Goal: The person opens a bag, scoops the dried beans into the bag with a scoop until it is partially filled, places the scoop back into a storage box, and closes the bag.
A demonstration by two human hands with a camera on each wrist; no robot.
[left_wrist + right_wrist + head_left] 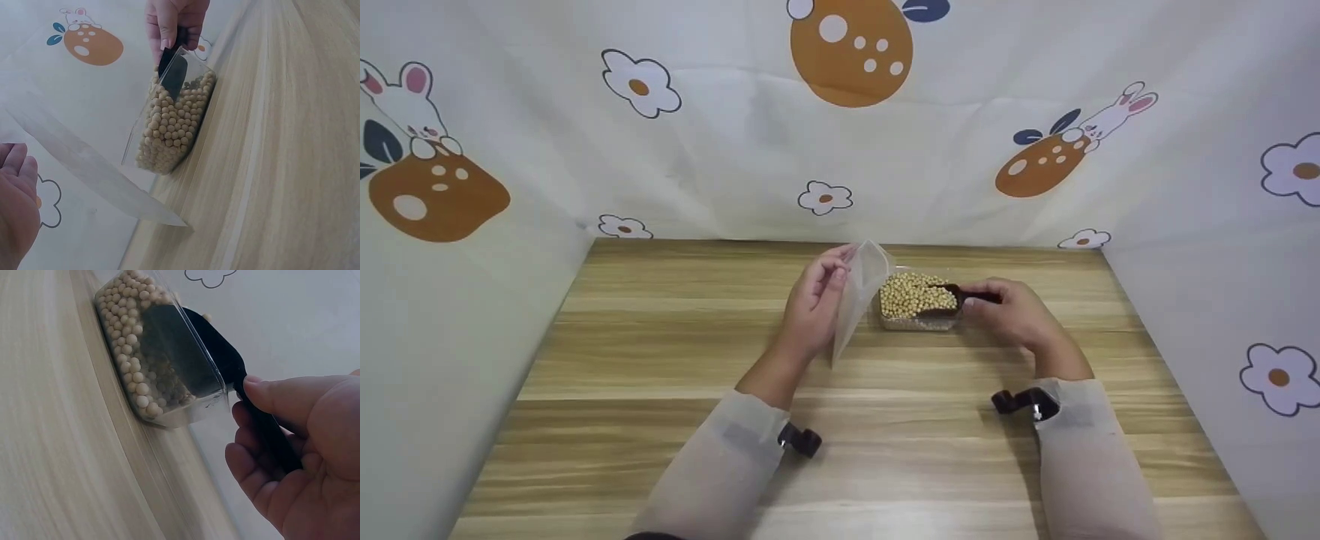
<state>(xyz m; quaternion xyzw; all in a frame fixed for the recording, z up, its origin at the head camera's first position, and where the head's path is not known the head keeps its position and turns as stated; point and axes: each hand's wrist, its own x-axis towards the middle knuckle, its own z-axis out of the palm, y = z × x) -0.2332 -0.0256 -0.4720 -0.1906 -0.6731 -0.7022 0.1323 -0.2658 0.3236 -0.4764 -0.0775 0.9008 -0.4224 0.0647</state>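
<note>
A clear plastic box (919, 325) full of round, pale yellow beans (906, 292) stands on the wooden table. My right hand (1011, 311) grips the handle of a black scoop (952, 300), whose blade is sunk among the beans. Close up in the right wrist view, thumb and fingers wrap the handle of the scoop (219, 354). Left of the box, my left hand (814, 307) pinches a translucent bag (855, 304) near its top edge. The bag's mouth gapes toward the box. In the left wrist view the bag (95, 169) partly hides the left fingers.
The wooden table (675, 337) extends around the box on all sides. A white cloth (720, 135) printed with oranges, rabbits and flowers hangs behind and at both sides. A small black camera mount (802, 441) sits on the left wrist, another (1027, 403) on the right.
</note>
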